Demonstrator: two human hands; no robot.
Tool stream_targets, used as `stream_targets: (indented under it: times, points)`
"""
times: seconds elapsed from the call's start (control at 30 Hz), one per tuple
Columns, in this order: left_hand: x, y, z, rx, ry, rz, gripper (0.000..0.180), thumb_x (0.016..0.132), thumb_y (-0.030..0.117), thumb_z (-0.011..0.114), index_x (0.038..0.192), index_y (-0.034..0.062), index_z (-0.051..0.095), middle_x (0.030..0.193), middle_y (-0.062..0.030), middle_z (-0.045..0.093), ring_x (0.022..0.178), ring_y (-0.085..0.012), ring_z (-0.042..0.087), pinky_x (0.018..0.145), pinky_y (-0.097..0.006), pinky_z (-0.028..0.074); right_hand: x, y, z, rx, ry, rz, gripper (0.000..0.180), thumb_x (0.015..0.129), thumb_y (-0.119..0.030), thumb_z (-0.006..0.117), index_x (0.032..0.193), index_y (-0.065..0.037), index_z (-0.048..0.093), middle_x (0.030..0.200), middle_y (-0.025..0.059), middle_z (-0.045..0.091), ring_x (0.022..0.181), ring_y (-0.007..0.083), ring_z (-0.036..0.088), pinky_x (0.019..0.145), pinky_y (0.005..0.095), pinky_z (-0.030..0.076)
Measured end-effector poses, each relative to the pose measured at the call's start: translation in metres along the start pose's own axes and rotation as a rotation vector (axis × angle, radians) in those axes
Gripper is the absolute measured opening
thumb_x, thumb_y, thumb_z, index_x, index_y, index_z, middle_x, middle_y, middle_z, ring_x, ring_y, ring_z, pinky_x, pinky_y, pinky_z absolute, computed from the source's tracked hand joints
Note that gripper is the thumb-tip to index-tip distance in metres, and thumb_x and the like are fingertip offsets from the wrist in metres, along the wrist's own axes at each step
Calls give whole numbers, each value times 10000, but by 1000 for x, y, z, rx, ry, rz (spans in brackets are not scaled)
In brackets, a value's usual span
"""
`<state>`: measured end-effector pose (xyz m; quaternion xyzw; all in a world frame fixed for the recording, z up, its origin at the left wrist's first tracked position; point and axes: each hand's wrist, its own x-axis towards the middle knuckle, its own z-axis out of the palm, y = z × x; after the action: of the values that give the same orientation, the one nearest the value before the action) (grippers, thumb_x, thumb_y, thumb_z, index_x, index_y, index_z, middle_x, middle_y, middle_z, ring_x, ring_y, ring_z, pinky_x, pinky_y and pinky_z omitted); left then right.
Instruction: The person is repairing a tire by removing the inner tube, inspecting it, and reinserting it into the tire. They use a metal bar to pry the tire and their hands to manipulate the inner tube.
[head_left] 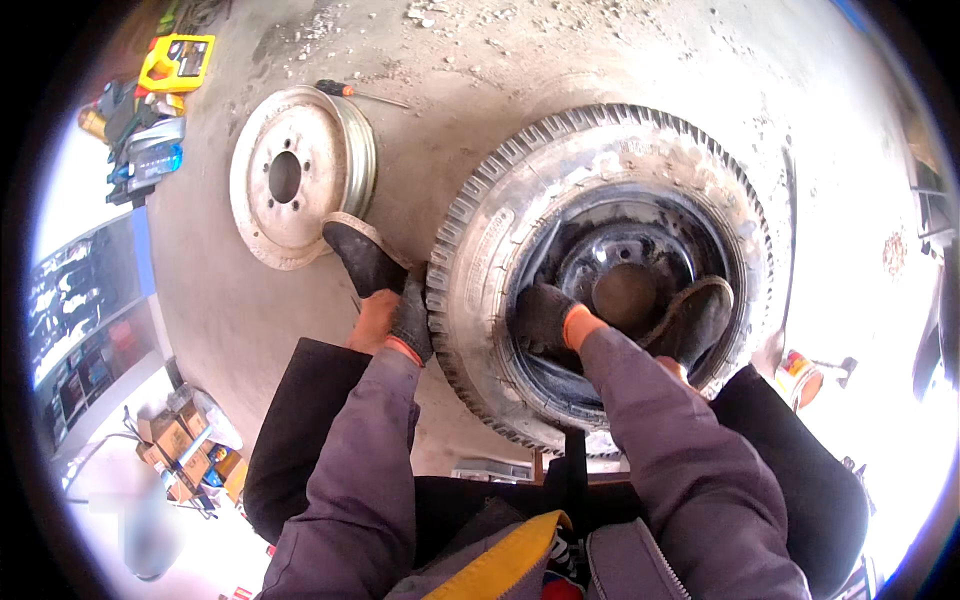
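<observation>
A large worn tire (480,270) lies flat on the floor before me, with a black wheel rim (640,232) inside it. My left hand (411,318), in a dark glove with an orange cuff, presses against the tire's left tread, fingers curled along its edge. Gloved the same way, my right hand (545,312) is closed at the left inner edge of the tire, down by the rim; what its fingers hold is hidden. My right shoe (697,318) rests inside the rim. Beside the tire's left side is my left shoe (362,255).
A bare pale wheel rim (262,195) lies at the left, with an orange-and-black-handled screwdriver (340,89) by its top. A yellow tool case (180,62) and other tools line the far left. Cardboard boxes (175,440) sit lower left. Rubble (440,15) litters the far floor.
</observation>
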<state>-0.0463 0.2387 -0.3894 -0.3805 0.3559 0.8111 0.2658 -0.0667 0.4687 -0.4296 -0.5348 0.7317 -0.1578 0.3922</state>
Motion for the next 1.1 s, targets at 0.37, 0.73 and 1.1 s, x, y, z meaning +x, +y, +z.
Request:
stream_targets:
  times: [0.37,0.73,1.1]
  points:
    - [16,-32,-33,3,116,48,391,1056,348,367,1251,91,588,1139,-34,632,1011,-190,606,913,-324,493,-12,-48,28,599,110,834,315,921,-189,468,1097,-91,710,1089,212,689,1022,382,668,868,482,537]
    - [24,41,30,1222,387,687,468,856,261,688,1212,-18,568,1152,-170,625,1074,-302,594,935,-392,462,7,-14,100,233,223,451,348,935,-218,473,1147,-43,687,1136,154,697,1045,327,676,852,456,547]
    - [74,30,41,288,18,-341,529,983,516,458,1312,123,590,1215,-40,654,1137,-202,579,986,-366,450,-22,43,26,476,670,619,279,898,-276,541,1012,-98,724,1003,165,707,978,345,671,871,448,525]
